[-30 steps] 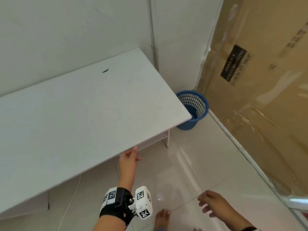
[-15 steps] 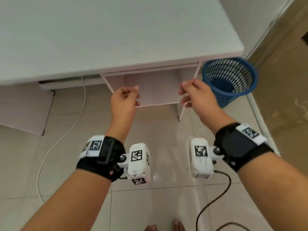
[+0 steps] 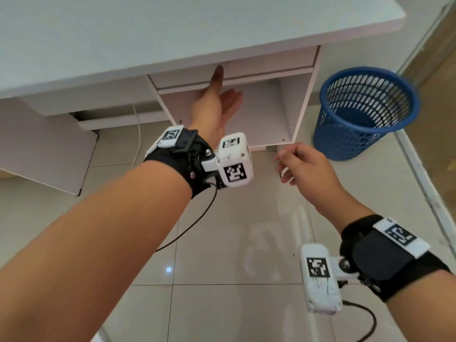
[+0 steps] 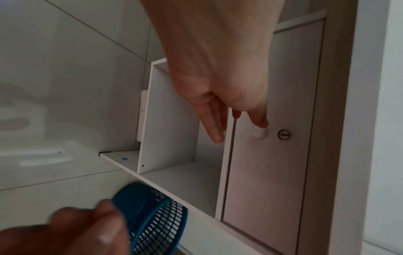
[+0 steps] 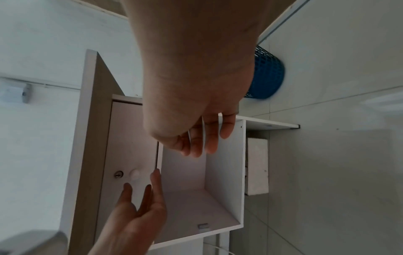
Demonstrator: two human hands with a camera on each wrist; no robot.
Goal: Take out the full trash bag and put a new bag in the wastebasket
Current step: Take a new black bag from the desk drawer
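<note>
Head view: half a second earlier both hands had hovered side by side, curled, in front of the open shelf under the desk. By this moment the left hand had gone forward to the drawer just beneath the desktop, fingers straight and loosely spread, its thumb raised against the drawer front. The right hand had dropped back toward the body and hung above the floor with fingers loosely curled, holding nothing. The blue wastebasket stood on the tiles just right of the desk, with no bag visible in it. My reading is that the person was going for the drawer, probably to fetch a new bag; lining the basket was not yet begun.

Left wrist view: the left hand's fingers reached straight toward the drawer front, and one fingertip lay at the round white knob, beside a small metal lock. Whether it was pressing the knob I could not tell. Nothing was gripped.

Right wrist view: the right hand's fingers hung slack and empty before the shelf compartment, well apart from the left hand. The wastebasket showed behind the palm, against the wall.
</note>
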